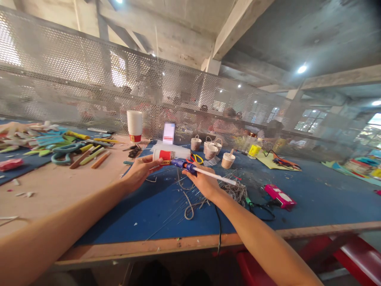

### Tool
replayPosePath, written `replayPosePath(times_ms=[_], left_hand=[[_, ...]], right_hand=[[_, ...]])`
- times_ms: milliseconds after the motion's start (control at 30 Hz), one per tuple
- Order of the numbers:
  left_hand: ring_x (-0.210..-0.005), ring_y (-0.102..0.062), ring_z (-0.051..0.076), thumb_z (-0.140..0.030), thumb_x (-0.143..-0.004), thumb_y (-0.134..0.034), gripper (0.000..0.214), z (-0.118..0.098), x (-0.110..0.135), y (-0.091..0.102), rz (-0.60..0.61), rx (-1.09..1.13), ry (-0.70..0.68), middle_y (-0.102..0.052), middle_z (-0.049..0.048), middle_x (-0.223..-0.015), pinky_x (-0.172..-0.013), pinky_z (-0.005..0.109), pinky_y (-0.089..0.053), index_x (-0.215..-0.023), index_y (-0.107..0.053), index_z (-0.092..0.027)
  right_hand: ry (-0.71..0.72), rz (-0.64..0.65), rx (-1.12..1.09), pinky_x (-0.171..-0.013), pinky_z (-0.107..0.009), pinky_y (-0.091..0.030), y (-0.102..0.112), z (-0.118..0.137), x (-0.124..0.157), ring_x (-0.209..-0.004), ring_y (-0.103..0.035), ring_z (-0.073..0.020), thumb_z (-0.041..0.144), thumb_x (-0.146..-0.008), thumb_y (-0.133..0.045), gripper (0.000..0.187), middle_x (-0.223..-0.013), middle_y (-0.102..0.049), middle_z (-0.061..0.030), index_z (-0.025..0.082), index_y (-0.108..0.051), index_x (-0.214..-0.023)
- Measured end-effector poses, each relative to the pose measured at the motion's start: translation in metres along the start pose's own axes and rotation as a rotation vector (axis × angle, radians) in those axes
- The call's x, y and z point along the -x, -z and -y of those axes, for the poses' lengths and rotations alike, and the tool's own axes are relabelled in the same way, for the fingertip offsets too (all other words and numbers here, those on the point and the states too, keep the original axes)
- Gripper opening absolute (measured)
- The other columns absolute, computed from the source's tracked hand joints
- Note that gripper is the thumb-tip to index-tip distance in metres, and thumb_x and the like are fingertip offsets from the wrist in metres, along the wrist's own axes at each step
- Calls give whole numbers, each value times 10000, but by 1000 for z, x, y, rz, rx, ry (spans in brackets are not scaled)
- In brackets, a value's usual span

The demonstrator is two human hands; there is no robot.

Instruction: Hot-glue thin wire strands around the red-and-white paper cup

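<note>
In the middle of the head view my left hand is closed on a red and white paper cup, which lies tilted on its side above the table. My right hand grips a blue hot glue gun, and a long clear glue stick juts out of its back. The gun's nozzle points left at the cup's end; whether it touches cannot be made out. Beneath my right hand a tangle of grey cord and thin wires is spread over the blue table.
A stack of paper cups stands behind my left hand. Several small cord-covered cups sit farther back. On the left lie blue-handled scissors and craft knives. A pink box with a black cable is at right. A perforated metal screen bounds the back.
</note>
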State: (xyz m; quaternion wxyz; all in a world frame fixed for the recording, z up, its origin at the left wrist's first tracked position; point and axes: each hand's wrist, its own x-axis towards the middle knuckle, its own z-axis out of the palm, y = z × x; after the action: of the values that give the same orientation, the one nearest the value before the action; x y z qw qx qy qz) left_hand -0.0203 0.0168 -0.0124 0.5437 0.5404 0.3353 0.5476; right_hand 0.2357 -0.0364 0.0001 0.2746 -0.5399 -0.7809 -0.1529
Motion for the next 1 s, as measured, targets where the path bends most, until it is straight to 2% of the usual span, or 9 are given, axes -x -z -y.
replayPosePath(times_ms=[400,767,1000], left_hand=[[-1136,-724,332,-456,-665,-928,405,-3,2,-4,-6,-6,-7,-824,137,-1135,-991,423,-535,-963,-845,-195],[-1152,-720,325,-443,-668,-927,418,-6,4,-6,1,-11,5,-820,151,-1143,-984,388,-542,-985,-844,-182],[-1124,-727,303,-415,-701,-906,345,-6,4,-5,6,-2,2,-828,125,-1118,-1004,385,-525,-967,-852,-202]], right_hand=[[-28,21,-2,-662,-272,-438,6,4,0,-831,-753,-239,565,-994,-609,372,-941,-808,-64,221,-695,-1107],[-40,4,2,-674,-270,-443,4,1,-1,-826,-744,-237,565,-991,-612,359,-941,-804,-61,229,-708,-1071],[-38,6,20,-651,-277,-430,6,2,-1,-805,-747,-242,574,-996,-598,371,-921,-805,-61,223,-703,-1055]])
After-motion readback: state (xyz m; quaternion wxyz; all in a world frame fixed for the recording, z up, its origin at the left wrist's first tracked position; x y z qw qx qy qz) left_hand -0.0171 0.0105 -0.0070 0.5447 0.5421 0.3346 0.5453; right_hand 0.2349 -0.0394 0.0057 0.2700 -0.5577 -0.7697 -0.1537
